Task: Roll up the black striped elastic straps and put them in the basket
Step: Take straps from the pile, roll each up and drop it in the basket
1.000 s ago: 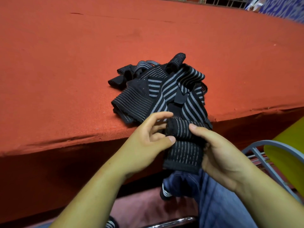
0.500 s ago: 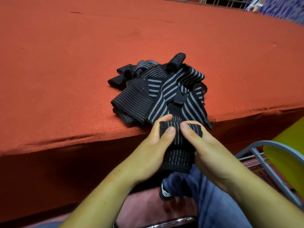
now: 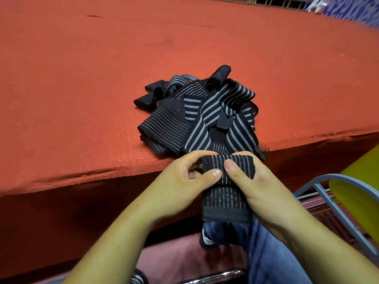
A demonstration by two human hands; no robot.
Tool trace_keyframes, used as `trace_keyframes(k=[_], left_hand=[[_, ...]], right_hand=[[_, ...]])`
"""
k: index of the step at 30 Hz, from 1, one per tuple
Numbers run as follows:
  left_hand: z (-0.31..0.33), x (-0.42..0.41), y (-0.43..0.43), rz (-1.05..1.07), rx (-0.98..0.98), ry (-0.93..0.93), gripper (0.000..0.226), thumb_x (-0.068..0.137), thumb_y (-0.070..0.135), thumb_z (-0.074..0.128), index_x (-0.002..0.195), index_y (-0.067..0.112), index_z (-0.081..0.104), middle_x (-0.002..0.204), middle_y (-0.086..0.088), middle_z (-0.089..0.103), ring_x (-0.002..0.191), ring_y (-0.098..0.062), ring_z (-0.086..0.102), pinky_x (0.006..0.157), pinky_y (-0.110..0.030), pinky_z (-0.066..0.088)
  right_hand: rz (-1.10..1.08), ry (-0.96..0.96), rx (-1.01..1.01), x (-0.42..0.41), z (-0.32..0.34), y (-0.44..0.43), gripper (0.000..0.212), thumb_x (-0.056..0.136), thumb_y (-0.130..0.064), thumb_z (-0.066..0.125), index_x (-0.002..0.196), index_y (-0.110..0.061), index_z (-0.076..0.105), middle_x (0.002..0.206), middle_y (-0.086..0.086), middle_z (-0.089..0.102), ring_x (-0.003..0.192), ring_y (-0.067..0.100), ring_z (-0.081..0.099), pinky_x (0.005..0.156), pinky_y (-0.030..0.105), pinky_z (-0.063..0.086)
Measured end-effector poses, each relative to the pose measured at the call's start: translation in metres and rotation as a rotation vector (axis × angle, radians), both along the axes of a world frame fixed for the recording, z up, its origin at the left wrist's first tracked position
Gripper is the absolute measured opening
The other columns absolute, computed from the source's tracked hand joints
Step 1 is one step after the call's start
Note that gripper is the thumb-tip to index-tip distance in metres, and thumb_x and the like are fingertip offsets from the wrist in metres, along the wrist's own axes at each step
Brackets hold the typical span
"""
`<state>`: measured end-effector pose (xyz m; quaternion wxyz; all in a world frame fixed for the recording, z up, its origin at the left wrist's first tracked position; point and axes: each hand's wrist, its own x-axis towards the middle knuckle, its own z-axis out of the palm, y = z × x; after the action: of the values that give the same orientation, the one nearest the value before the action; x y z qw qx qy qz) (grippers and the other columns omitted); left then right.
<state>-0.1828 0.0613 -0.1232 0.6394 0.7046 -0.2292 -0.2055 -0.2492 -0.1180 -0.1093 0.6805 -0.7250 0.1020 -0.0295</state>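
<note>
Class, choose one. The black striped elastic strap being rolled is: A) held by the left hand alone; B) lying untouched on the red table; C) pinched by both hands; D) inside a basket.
C: the left hand and right hand both pinch the rolled end of the black striped elastic strap, thumbs on top.

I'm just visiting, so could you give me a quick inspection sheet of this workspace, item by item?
Surface: red fabric-covered table.
Job's things: pile of striped straps loose on the table near its front edge; one strap partly rolled, its tail hanging below the hands; basket not in view.
Clutter: nothing seen.
Grippers: left hand and right hand both pinch that strap, thumbs on top.
Cables: nothing seen.
Surroundings: yellow chair with grey frame on the right; railing beyond the table.
</note>
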Motion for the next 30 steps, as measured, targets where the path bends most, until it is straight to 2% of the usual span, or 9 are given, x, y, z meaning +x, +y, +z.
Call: trace_keyframes(k=[2,6,10,16,18,22,25,27,30], left_hand=[[-0.002,0.000,-0.001,-0.012,-0.031,0.012,0.032,0.098,0.015,0.068,0.129,0.020,0.065,0.122,0.000,0.074,0.110,-0.024,0.073,0.097,-0.033,0.058],[-0.003,0.001,0.001,-0.025,-0.068,0.018,0.030,0.099,0.012,0.068,0.128,0.019,0.065,0.120,-0.005,0.074,0.107,-0.029,0.074,0.099,-0.040,0.058],[-0.001,0.001,0.002,-0.015,-0.073,-0.039,0.035,0.097,0.013,0.071,0.128,0.028,0.064,0.118,-0.007,0.073,0.100,-0.037,0.073,0.098,-0.051,0.057],[0.002,0.002,0.005,0.021,-0.072,-0.151,0.043,0.091,0.002,0.075,0.122,0.032,0.067,0.116,0.002,0.072,0.104,-0.014,0.071,0.095,-0.029,0.057],[0.003,0.001,0.004,0.030,-0.077,-0.159,0.044,0.089,-0.002,0.075,0.120,0.029,0.068,0.115,0.003,0.072,0.104,-0.008,0.070,0.090,-0.020,0.053],[0.003,0.002,0.004,-0.002,-0.084,-0.118,0.047,0.088,-0.006,0.073,0.120,0.027,0.069,0.116,0.004,0.072,0.110,-0.007,0.068,0.090,-0.020,0.053],[0.004,0.002,0.006,-0.034,-0.075,-0.085,0.041,0.092,0.004,0.073,0.124,0.029,0.068,0.120,0.007,0.072,0.116,-0.005,0.066,0.096,-0.019,0.050],[0.004,0.002,0.006,-0.029,-0.073,-0.047,0.032,0.094,0.024,0.072,0.125,0.030,0.068,0.118,0.011,0.072,0.112,-0.001,0.066,0.095,-0.021,0.052],[0.000,0.004,0.005,-0.020,-0.066,0.060,0.035,0.093,0.051,0.069,0.123,0.033,0.069,0.120,0.001,0.073,0.110,-0.017,0.067,0.101,-0.049,0.056]], right_hand=[[-0.015,0.011,0.023,0.000,-0.001,0.001,0.038,0.090,-0.041,0.066,0.118,-0.016,0.066,0.110,0.006,0.079,0.106,0.021,0.076,0.090,0.036,0.059],[-0.007,0.072,0.114,0.001,0.002,0.003,0.038,0.097,-0.040,0.064,0.125,-0.015,0.068,0.120,0.010,0.077,0.116,0.028,0.073,0.105,0.050,0.055],[0.055,0.132,0.224,-0.001,0.009,0.005,0.041,0.104,-0.039,0.052,0.133,-0.014,0.067,0.124,0.010,0.077,0.119,0.027,0.072,0.104,0.047,0.057],[0.096,0.175,0.289,0.000,0.012,0.003,0.057,0.095,-0.055,0.050,0.129,-0.014,0.071,0.120,0.013,0.078,0.102,0.024,0.076,0.074,0.030,0.061],[0.090,0.183,0.272,0.001,0.011,0.002,0.059,0.094,-0.057,0.050,0.130,-0.016,0.071,0.120,0.013,0.077,0.099,0.023,0.074,0.075,0.032,0.057],[0.071,0.154,0.295,0.000,0.012,0.001,0.041,0.098,-0.040,0.056,0.129,-0.018,0.070,0.121,0.011,0.077,0.098,0.020,0.074,0.080,0.036,0.055],[0.062,0.144,0.303,-0.001,0.012,0.000,0.040,0.091,-0.034,0.060,0.126,-0.017,0.070,0.120,0.010,0.077,0.100,0.021,0.073,0.081,0.037,0.054],[0.051,0.142,0.297,-0.001,0.011,-0.001,0.043,0.087,-0.031,0.063,0.125,-0.013,0.069,0.119,0.014,0.077,0.100,0.023,0.073,0.081,0.038,0.054],[0.052,0.121,0.292,-0.001,0.010,-0.001,0.038,0.081,-0.026,0.066,0.117,-0.015,0.068,0.106,0.012,0.076,0.097,0.024,0.072,0.079,0.036,0.056]])
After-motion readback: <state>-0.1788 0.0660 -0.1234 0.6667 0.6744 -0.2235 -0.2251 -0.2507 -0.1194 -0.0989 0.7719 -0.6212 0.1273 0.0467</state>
